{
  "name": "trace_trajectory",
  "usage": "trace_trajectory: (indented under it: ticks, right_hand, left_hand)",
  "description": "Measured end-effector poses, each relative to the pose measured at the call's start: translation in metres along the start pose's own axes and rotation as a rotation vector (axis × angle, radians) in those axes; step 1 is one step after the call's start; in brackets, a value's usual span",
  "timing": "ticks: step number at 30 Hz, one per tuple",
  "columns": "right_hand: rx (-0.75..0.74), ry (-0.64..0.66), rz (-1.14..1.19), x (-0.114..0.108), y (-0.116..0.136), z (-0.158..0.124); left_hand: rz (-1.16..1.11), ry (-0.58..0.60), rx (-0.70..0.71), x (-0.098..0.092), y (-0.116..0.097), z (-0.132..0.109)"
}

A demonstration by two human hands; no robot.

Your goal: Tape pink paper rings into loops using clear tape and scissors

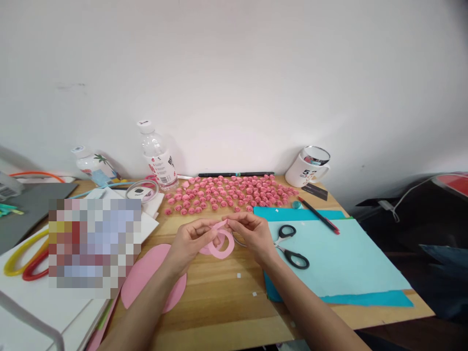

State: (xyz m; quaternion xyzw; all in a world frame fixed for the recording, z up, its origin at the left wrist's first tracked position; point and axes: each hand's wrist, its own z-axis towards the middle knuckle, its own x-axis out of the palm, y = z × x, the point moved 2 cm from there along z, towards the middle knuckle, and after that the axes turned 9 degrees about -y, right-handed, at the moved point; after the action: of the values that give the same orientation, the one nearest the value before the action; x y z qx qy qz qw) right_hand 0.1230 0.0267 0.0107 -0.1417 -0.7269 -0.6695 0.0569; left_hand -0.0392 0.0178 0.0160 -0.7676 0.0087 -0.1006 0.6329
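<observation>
Both hands meet over the middle of the wooden table, working on a curled pink paper strip (224, 252). My left hand (192, 239) pinches the strip from the left side. At its upper end, the fingertips of my right hand (254, 234) are closed on the strip. A loop of the strip hangs below the fingers. Pink paper circles (146, 273) lie under and beside my left forearm. Behind the hands, many small rolled pink paper roses (234, 192) are spread out. Black-handled scissors (296, 259) lie right of my right hand, their blades partly hidden by it.
Light blue paper sheets (336, 258) cover the right side, with a red-and-black pen (320, 216) on top. A white mug (302, 170) and a plastic bottle (160, 163) stand by the wall. Papers (32, 297) are stacked at left. Small white scraps (239, 275) dot the table.
</observation>
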Motion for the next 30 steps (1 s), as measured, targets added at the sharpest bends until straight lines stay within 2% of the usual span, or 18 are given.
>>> trace_trajectory:
  ticks: [7,18,26,30]
  right_hand:
    - [-0.016,-0.033,0.073,-0.0009,0.0,0.0004]
    - [-0.028,-0.055,-0.01,-0.0015,-0.0043,0.0009]
    - [-0.023,-0.022,0.058,0.0,-0.0082,0.0001]
    - [-0.016,-0.065,0.051,0.0003,-0.0082,-0.0006]
  left_hand:
    - [0.02,-0.042,-0.031,0.0007,-0.0009,0.0009]
    - [-0.001,-0.058,-0.03,-0.0003,0.0011,0.0023]
    - [-0.048,0.004,-0.029,0.0019,-0.0007,0.0015]
    - [-0.103,0.023,-0.105,0.0027,0.0009,0.0019]
